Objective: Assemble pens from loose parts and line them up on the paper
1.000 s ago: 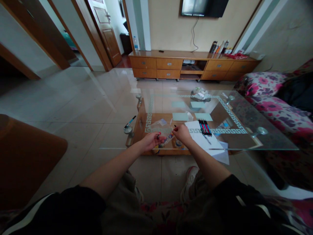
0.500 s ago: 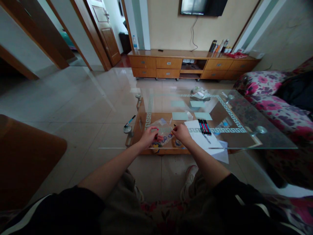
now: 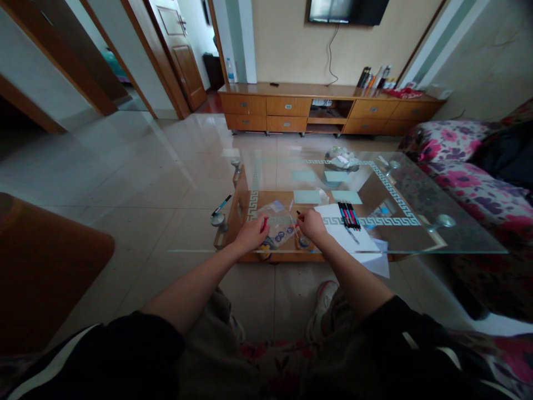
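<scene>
My left hand [image 3: 251, 233] is closed around a small red piece [image 3: 264, 223] that looks like part of a pen. A little to the right, my right hand [image 3: 313, 225] pinches a thin pen-like piece [image 3: 298, 213] with a dark end; most of it is hidden by the fingers. Between the hands a clear plastic bag [image 3: 275, 208] with blue round marks lies on the glass table [image 3: 275, 166]. Beside my right hand, white paper sheets [image 3: 364, 243] carry a row of black, red and blue pens [image 3: 348, 215] and a single slim grey item [image 3: 352, 236].
A blue and black pen [image 3: 221, 205] lies at the table's left. Toward the far edge stands a bowl-like container [image 3: 341, 159] with plastic in it. A flowered sofa [image 3: 449, 172] is on the right, a wooden TV cabinet [image 3: 287, 105] beyond.
My left fingers have closed from a spread pose, and the red piece now stands upright in them. My right hand has stayed nearly in place.
</scene>
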`<state>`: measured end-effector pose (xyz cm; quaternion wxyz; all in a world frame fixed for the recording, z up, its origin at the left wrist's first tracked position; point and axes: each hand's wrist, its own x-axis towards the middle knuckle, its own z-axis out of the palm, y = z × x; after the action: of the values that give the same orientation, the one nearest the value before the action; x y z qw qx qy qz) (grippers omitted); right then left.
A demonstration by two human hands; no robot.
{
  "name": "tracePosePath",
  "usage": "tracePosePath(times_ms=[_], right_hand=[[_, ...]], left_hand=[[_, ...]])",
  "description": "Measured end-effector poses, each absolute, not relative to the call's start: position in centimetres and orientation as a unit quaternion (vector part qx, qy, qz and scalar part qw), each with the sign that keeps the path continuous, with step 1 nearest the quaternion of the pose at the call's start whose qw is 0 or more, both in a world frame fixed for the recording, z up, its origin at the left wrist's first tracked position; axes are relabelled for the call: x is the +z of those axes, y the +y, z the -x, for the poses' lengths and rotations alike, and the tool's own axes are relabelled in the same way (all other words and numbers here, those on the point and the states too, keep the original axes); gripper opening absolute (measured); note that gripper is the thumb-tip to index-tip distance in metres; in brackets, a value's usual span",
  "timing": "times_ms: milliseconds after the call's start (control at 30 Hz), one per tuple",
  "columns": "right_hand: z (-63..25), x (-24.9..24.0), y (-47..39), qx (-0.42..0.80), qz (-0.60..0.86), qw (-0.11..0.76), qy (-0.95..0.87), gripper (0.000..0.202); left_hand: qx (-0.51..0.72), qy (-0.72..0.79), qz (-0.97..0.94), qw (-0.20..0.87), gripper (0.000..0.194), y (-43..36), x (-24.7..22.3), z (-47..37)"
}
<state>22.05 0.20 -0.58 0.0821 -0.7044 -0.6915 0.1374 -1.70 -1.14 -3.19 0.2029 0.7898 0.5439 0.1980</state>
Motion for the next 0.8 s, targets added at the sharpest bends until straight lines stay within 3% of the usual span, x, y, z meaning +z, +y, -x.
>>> tracePosePath(times_ms=[233, 433, 667, 800], right_hand=[[-21.9, -0.9, 0.2, 0.134, 0.704, 0.096, -0.691, 0.026], [-23.0, 1.0, 0.6, 0.092, 0.715, 0.104, -0.686, 0.039], [-25.6, 2.0, 0.4, 0.12, 0.701, 0.082, -0.698, 0.026], [-25.4, 1.7, -0.2, 0.15, 0.656, 0.051, -0.738, 0.023]], left_hand=[[0.201, 0.512, -0.81, 0.202, 0.042, -1.0, -3.6, 1.7], [0.211, 0.515, -0.803, 0.214, 0.041, -0.6, -3.6, 2.9], [0.236, 0.467, -0.838, 0.154, 0.033, -0.3, -3.5, 3.8], [0.23, 0.422, -0.864, 0.15, 0.041, -0.8, -3.4, 3.4]])
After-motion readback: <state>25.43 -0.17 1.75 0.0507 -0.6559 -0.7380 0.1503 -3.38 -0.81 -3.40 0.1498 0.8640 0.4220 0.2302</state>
